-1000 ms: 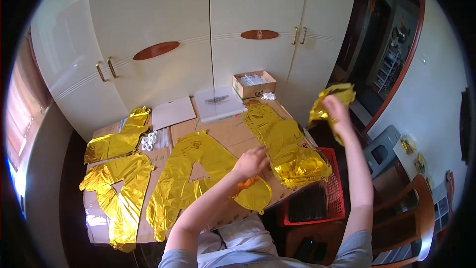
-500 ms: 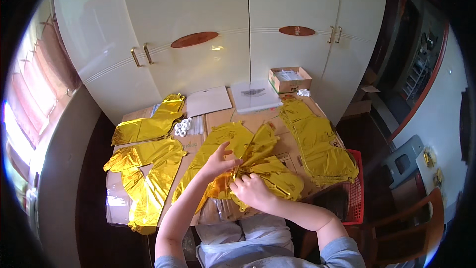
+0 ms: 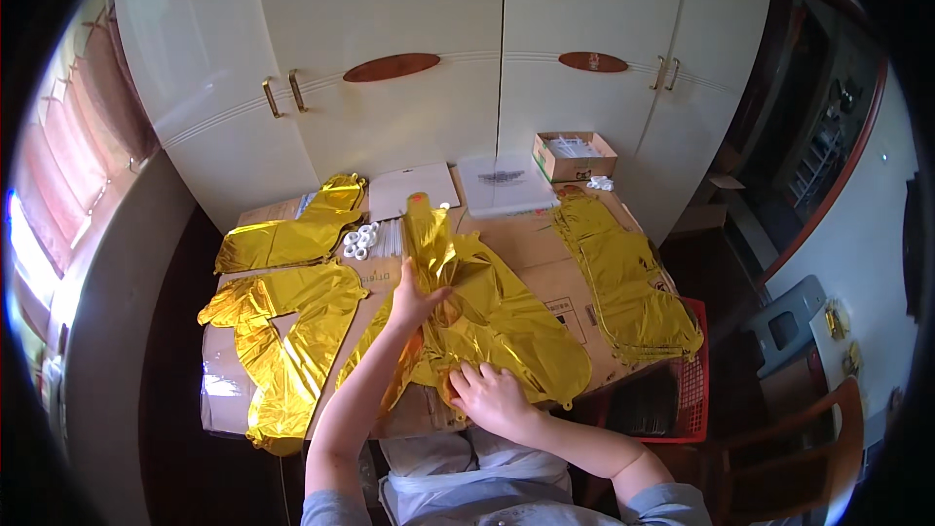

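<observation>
A wrinkled gold foil balloon [image 3: 521, 317], lying flat and partly overlapping other foil, is in front of me at the middle of the table. My left hand [image 3: 415, 302] rests against its raised narrow part, thumb and fingers spread apart on the foil. My right hand [image 3: 494, 397] lies on its near edge, fingers apart and pressing down on the foil. Where the left fingertips meet the foil is partly hidden. The balloon's narrow end points away from me, over the edge of a pale sheet [image 3: 397, 190].
More gold foil balloons lie at left [image 3: 312, 326] and in a stack at right [image 3: 623, 278]. White tape-like rolls [image 3: 361, 240], a clear plastic sheet [image 3: 504, 186] and a cardboard box [image 3: 575, 158] sit toward the back. A red basket [image 3: 693, 385] stands by the right edge.
The balloon's narrow part has swung from the right to the far left, opening out flatter. My left hand moved left with it; my right hand moved slightly nearer, its fingers loosened.
</observation>
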`<state>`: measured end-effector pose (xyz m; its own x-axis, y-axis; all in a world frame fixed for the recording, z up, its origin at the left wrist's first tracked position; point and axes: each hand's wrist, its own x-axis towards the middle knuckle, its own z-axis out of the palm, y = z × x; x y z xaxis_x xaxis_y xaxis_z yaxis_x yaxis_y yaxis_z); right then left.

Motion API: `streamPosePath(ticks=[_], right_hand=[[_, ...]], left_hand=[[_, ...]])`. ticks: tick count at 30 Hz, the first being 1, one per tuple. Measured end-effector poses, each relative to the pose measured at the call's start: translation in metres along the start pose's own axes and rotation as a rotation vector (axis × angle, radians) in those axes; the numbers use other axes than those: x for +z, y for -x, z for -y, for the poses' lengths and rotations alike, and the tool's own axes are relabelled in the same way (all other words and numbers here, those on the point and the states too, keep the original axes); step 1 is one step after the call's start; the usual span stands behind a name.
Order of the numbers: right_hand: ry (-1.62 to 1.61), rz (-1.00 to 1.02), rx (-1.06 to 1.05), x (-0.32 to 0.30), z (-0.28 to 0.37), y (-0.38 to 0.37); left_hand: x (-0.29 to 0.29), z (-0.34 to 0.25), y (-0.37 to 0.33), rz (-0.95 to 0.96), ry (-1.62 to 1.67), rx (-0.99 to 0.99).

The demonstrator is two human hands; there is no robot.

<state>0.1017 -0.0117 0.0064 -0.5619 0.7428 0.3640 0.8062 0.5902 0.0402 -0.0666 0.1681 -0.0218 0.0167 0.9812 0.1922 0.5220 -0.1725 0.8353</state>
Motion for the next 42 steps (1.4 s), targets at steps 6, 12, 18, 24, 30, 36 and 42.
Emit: streamPosePath(ticks=[6,12,18,24,30,36,42], right_hand=[[-0.121,0.035,-0.046,-0.008,0.011,0.007],[-0.335,-0.085,0.039,-0.004,-0.036,0.01],[-0.271,0.037,0.329,-0.005,-0.103,0.047],[-0.116,-0.065,0.212,0.03,-0.135,0.033],[-0.227,-0.134,0.22,0.039,-0.15,0.017],[-0.244,-0.112,0.243,0.036,-0.151,0.022],[-0.272,-0.101,0.231,0.034,-0.153,0.024]], left_hand=[[-0.015,0.019,-0.021,0.037,-0.114,0.09],[-0.017,-0.008,-0.001,0.008,-0.659,0.252],[-0.011,-0.029,0.056,0.394,-0.774,0.486],[-0.013,-0.02,0.046,0.37,-0.781,0.421],[-0.015,-0.02,0.041,0.378,-0.816,0.395],[-0.015,-0.024,0.056,0.397,-0.812,0.37],[-0.012,-0.023,0.056,0.388,-0.826,0.371]])
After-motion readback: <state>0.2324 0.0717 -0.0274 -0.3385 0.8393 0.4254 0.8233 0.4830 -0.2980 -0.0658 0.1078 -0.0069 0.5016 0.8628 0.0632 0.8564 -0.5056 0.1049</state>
